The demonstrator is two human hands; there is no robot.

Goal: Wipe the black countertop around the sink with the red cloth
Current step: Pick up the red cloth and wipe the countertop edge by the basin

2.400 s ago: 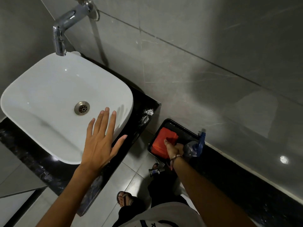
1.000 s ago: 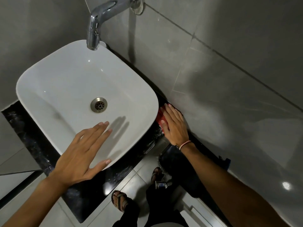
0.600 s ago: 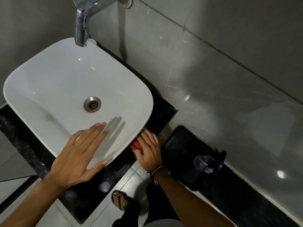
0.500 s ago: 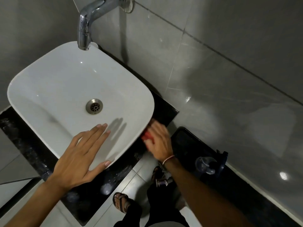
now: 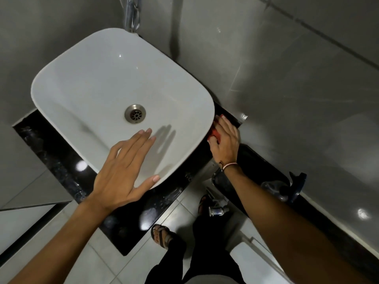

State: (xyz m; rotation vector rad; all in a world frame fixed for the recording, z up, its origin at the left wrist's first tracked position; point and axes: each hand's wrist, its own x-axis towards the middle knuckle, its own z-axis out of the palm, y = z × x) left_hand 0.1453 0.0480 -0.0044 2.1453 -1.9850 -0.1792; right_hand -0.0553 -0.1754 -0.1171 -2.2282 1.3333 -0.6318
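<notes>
A white vessel sink (image 5: 98,93) sits on the glossy black countertop (image 5: 143,212). My left hand (image 5: 123,171) lies flat and open on the sink's near rim, fingers spread over the basin. My right hand (image 5: 225,140) presses the red cloth (image 5: 215,134) onto the narrow strip of counter at the sink's right side, close to the wall. Only a small red patch of the cloth shows under my fingers.
A chrome tap (image 5: 132,15) juts from the grey tiled wall above the sink. A black tray (image 5: 256,171) and a clear spray bottle with a dark blue trigger (image 5: 287,187) sit on a lower black ledge at right. My sandalled foot (image 5: 162,236) stands on the floor tiles.
My right hand took the red cloth from the tray to the counter and has been rubbing back and forth beside the sink; it is now farther back toward the wall. My left hand stays on the rim.
</notes>
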